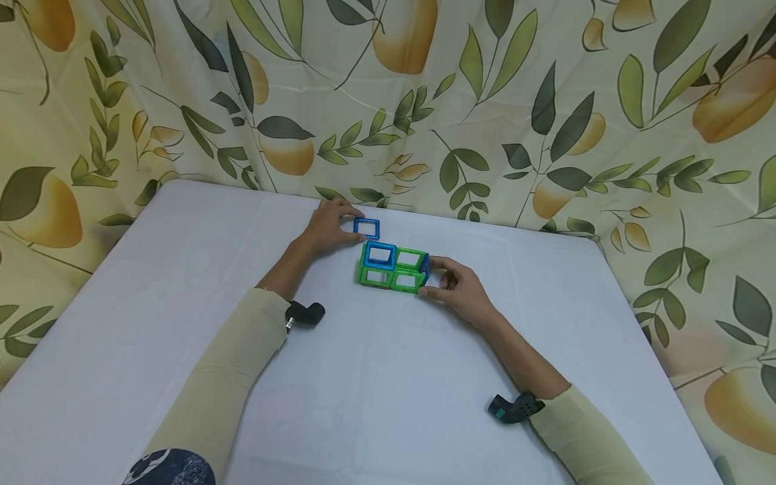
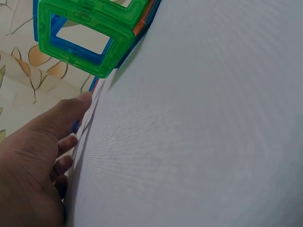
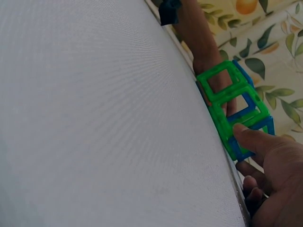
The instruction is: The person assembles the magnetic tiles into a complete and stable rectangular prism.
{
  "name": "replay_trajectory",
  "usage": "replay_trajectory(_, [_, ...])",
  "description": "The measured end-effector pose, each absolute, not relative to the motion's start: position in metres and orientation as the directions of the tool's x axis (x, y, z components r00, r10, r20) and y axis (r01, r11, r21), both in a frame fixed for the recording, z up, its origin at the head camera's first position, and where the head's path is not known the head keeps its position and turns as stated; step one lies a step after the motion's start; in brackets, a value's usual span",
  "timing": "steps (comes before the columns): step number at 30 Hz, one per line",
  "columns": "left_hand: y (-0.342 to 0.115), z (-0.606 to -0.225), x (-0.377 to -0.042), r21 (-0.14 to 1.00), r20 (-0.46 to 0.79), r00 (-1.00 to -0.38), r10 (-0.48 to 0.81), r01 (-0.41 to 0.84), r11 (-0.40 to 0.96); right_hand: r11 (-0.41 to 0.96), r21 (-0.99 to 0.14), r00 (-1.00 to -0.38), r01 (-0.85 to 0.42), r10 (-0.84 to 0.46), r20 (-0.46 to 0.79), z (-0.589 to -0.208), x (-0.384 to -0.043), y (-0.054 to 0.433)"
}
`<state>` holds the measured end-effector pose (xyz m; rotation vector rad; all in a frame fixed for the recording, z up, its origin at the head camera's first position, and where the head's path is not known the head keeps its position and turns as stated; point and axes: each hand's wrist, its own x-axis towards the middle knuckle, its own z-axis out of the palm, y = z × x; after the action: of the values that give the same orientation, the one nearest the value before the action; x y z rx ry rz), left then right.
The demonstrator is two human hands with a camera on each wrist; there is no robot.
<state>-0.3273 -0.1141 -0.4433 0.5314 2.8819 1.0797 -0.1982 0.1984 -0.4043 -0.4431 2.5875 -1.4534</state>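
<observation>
A box-like build of green and blue magnetic tiles (image 1: pixel 393 268) stands near the middle of the far half of the table. My right hand (image 1: pixel 457 289) grips its right end, thumb at the near corner and fingers behind; the right wrist view shows that thumb (image 3: pixel 248 137) on a green frame. Just behind the build lies a blue square magnetic tile (image 1: pixel 378 229), flat on the table. Thumb and forefinger of my left hand (image 1: pixel 330 225) pinch this tile at its left side. In the left wrist view, the green tile build (image 2: pixel 80 45) is above the left thumb, apart from it.
A white cloth covers the table (image 1: pixel 388 377). Behind it hangs a curtain (image 1: pixel 461 114) printed with leaves and fruit. Black wrist cameras sit on the left wrist (image 1: pixel 306 313) and right wrist (image 1: pixel 515 408).
</observation>
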Motion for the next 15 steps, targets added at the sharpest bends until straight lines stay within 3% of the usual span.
replay_trajectory(15, [-0.1192,-0.4469,-0.3265,0.723,0.154,-0.933,0.324,0.33,0.607,0.493,-0.853,-0.95,-0.171,-0.312,0.01,-0.4022,-0.1972,0.1965])
